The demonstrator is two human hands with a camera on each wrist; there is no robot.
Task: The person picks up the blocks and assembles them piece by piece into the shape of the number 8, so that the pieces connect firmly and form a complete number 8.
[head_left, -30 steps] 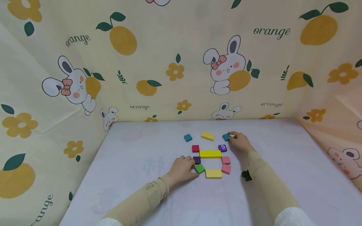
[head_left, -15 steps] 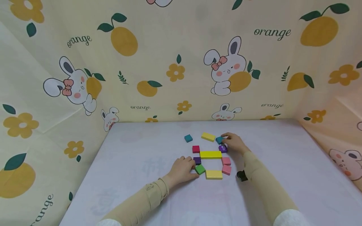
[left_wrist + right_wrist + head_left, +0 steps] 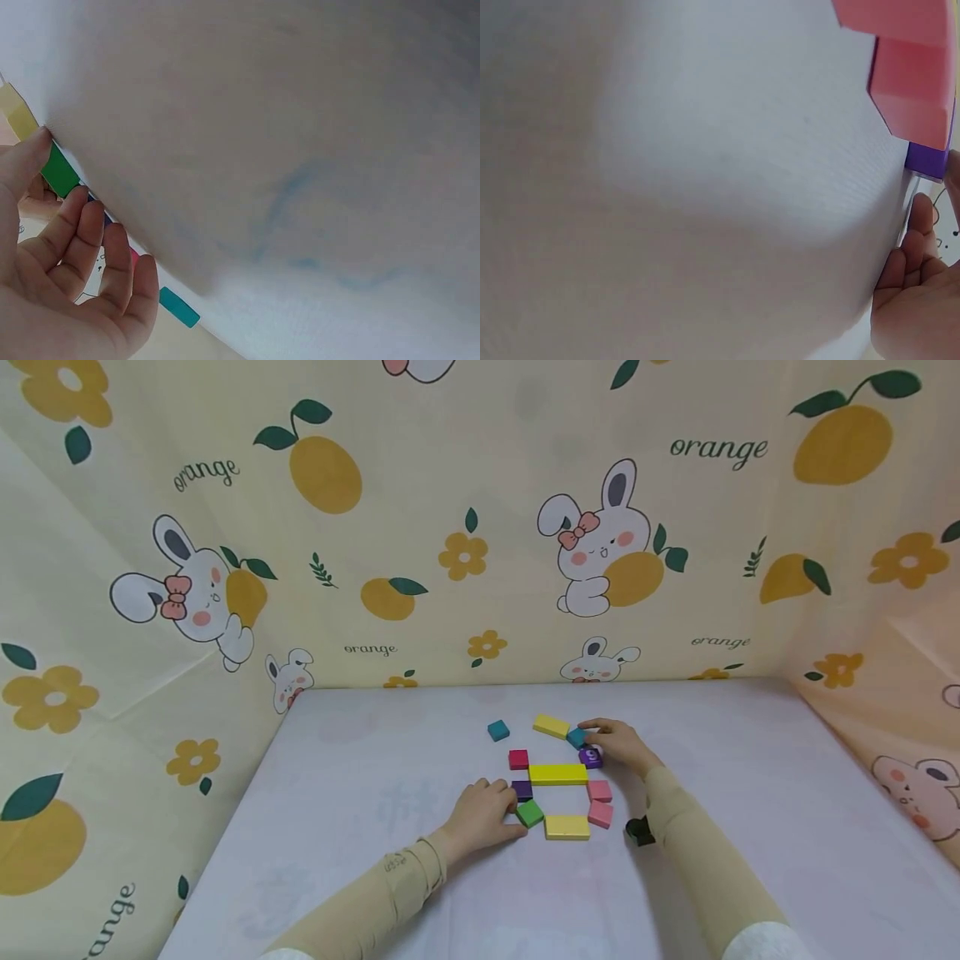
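Note:
In the head view my left hand [image 3: 480, 812] rests at the left side of a ring of toy blocks. Its thumb and index finger span the green block [image 3: 529, 813], beside the dark purple block [image 3: 522, 790]; the left wrist view shows the same green block [image 3: 60, 172] between them. My right hand [image 3: 618, 742] pinches a teal block [image 3: 576, 737] against the right end of the upper yellow block [image 3: 551, 725]. Just below sits the purple number block [image 3: 590, 757], partly under the right thumb. In the right wrist view the teal block is hidden behind the fingers [image 3: 921, 214].
A long yellow block [image 3: 558, 774] crosses the middle, with a red block [image 3: 518, 760] at its upper left. Two pink blocks [image 3: 600, 802] line the right, a pale yellow block [image 3: 567, 827] the bottom. Another teal block [image 3: 498, 731] lies apart at upper left.
My right hand has slid the teal block leftward and slightly nearer, from a spot apart to the end of the upper yellow block. The left hand has stayed in place.

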